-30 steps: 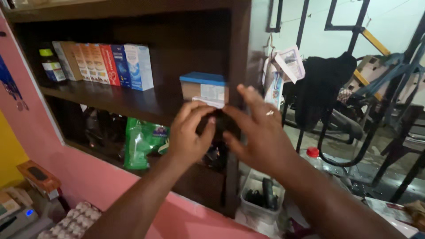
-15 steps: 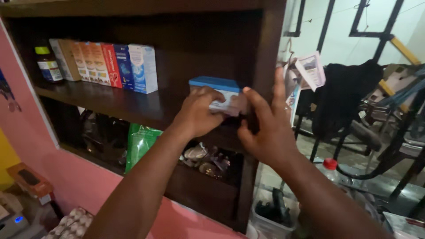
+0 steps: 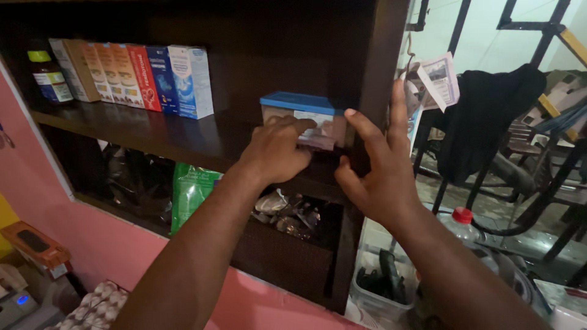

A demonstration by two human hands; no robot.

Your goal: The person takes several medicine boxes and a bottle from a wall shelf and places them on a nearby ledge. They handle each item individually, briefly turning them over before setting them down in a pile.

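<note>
Head view: two hands touch one blue-lidded box.

blue-lidded box upright on shelf

Six upright cartons; one bottle

The box sits on the shelf, behind the left hand fingers, left of the right hand fingers.
</note>
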